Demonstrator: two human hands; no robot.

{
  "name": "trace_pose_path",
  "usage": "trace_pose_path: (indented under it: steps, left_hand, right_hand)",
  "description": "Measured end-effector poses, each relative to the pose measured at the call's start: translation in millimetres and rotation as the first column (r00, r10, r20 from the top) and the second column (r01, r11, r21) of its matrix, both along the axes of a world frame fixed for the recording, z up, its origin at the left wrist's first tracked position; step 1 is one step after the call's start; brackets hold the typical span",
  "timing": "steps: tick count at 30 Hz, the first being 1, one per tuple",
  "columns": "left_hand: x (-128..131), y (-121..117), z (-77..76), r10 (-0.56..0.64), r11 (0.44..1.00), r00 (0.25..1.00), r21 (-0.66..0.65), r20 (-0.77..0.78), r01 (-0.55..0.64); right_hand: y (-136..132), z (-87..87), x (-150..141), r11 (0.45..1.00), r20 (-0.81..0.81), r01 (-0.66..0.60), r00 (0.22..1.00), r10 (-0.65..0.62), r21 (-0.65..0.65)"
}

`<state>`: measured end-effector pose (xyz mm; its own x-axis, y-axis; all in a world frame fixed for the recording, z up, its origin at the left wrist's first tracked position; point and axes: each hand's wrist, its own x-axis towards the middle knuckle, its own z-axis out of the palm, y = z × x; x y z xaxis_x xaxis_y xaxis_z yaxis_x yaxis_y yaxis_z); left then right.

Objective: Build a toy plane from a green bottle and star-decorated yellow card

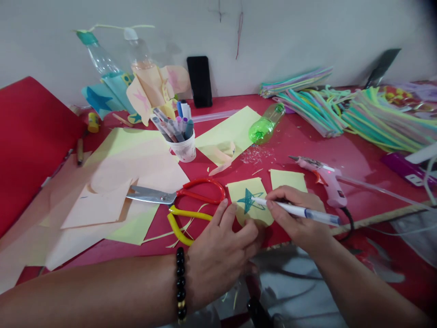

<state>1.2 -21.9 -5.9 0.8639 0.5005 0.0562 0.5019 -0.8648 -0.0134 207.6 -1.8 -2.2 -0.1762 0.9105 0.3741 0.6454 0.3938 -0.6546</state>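
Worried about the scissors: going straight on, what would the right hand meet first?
Likely the pale yellow paper slip bearing a blue-green star; the red plastic scissor handle lies beyond, though depth is unclear.

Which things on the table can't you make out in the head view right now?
- Bottom of the yellow paper: hidden by the left hand.
- Tip of the marker in the right hand: too small against the blue star.
- Any labels on the pens in the cup: too small.
- Right end of the purple power strip: cut off by the frame edge.
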Motion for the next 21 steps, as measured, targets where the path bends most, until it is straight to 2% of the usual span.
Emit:
trace_pose_path:
  steps: [9,21]
  left_hand:
    - [-0.6,0.6,-1.1,-0.007,1.0,1.0,0.017,0.002,0.007]
    - [-0.4,0.6,0.7,-0.004,1.0,1.0,0.0,-0.025,0.004]
  right_hand:
    - [1.2,-2.0,0.7,0.998,-0.009,0.064,0.998,-0.064,-0.012]
    - [2.1,-0.3,0.4,0.996,-0.02,0.085,0.996,-0.085,-0.001]
